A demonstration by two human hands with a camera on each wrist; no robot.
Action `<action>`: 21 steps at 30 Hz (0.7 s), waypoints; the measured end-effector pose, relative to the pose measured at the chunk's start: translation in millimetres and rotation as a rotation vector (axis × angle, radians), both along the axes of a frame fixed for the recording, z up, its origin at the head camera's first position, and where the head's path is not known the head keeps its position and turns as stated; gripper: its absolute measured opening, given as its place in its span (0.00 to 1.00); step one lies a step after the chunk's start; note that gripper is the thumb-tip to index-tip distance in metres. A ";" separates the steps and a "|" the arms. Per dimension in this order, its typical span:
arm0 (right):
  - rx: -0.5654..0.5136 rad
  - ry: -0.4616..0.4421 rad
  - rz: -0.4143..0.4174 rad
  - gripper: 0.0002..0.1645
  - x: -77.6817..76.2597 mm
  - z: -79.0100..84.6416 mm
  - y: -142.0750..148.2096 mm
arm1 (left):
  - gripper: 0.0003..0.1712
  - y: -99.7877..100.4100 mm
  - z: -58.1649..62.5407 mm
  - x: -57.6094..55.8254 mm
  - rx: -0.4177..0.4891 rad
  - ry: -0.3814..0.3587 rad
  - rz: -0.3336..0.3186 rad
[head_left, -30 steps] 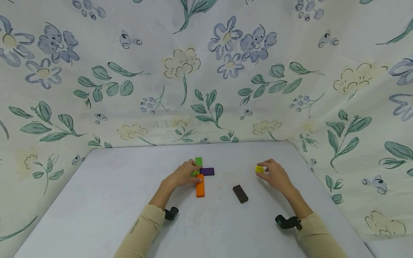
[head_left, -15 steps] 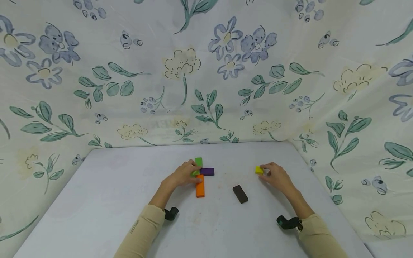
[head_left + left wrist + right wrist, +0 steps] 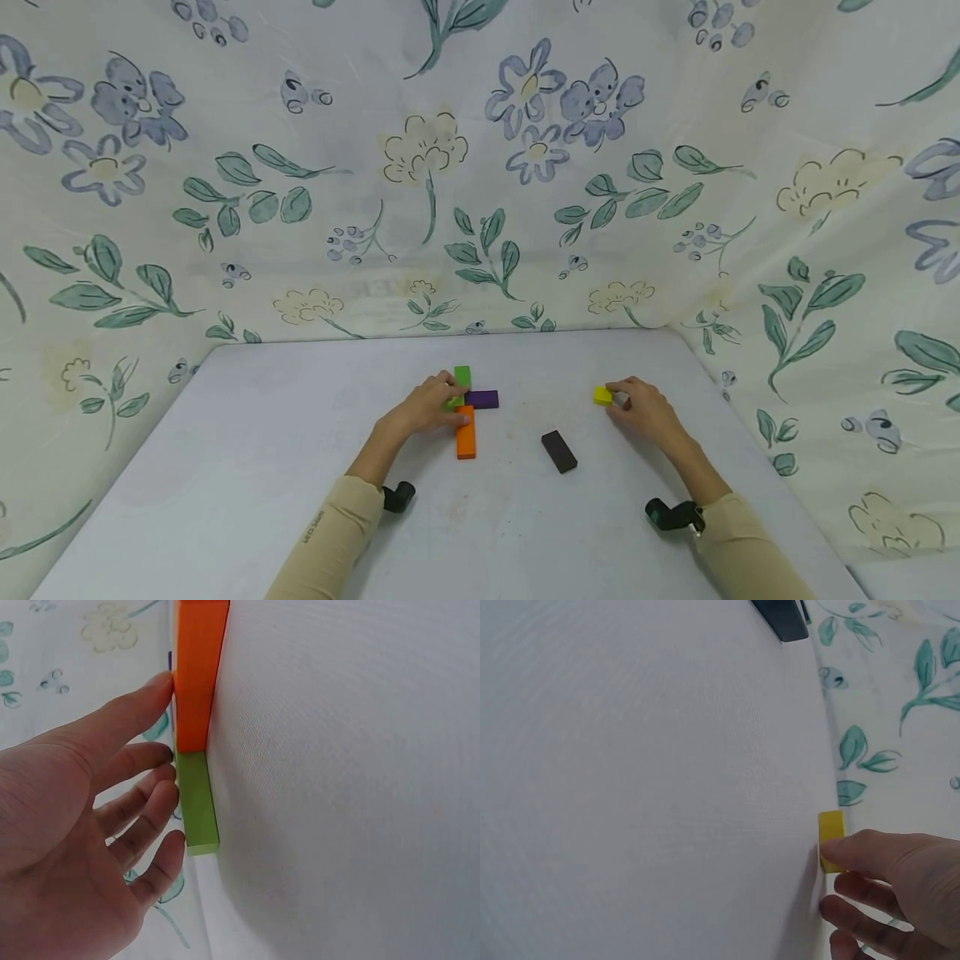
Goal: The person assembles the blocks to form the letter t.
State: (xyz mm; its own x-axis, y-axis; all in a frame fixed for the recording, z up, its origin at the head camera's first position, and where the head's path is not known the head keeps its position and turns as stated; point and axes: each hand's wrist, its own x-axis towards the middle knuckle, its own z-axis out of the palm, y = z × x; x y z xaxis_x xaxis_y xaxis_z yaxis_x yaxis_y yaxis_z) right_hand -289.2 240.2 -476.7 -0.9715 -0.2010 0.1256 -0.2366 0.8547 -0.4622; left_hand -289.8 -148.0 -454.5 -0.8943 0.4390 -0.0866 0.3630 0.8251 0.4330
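My left hand (image 3: 431, 404) is over a group of blocks, its thumb touching the orange block (image 3: 466, 437) and its lightly bent fingers reaching to the green block (image 3: 462, 377). In the left wrist view, the orange block (image 3: 196, 675) meets the green block (image 3: 197, 802) end to end. A purple block (image 3: 483, 399) extends rightward from the green one. Apart on the right, my right hand (image 3: 647, 407) holds the right end of a small yellow block (image 3: 602, 395) with thumb and index finger. The thumb covers part of the yellow block (image 3: 831, 823) in the right wrist view.
A dark brown block (image 3: 558, 451) lies aslant on the white table (image 3: 510, 533) between the hands. Floral cloth (image 3: 480, 167) hangs behind the table and along its right side. Both wrists carry black camera mounts.
My right hand has shifted slightly right and nearer, its fingers now at the yellow block's right end. The left hand and the other blocks stay put.
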 end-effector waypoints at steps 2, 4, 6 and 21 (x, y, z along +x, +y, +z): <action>0.005 -0.003 0.001 0.25 -0.8 -0.6 0.8 | 0.33 -0.3 -0.4 -0.1 0.003 0.002 0.002; 0.006 -0.003 0.004 0.25 -1.2 -1.2 1.6 | 0.33 -0.6 -1.0 -0.4 0.000 -0.001 0.002; 0.004 -0.002 0.004 0.25 -1.2 -2.0 2.2 | 0.33 -0.8 -1.5 -0.3 0.001 0.001 0.006; -0.030 0.024 0.019 0.22 -0.2 -4.4 3.9 | 0.34 -0.6 -3.1 -1.6 -0.015 -0.006 0.010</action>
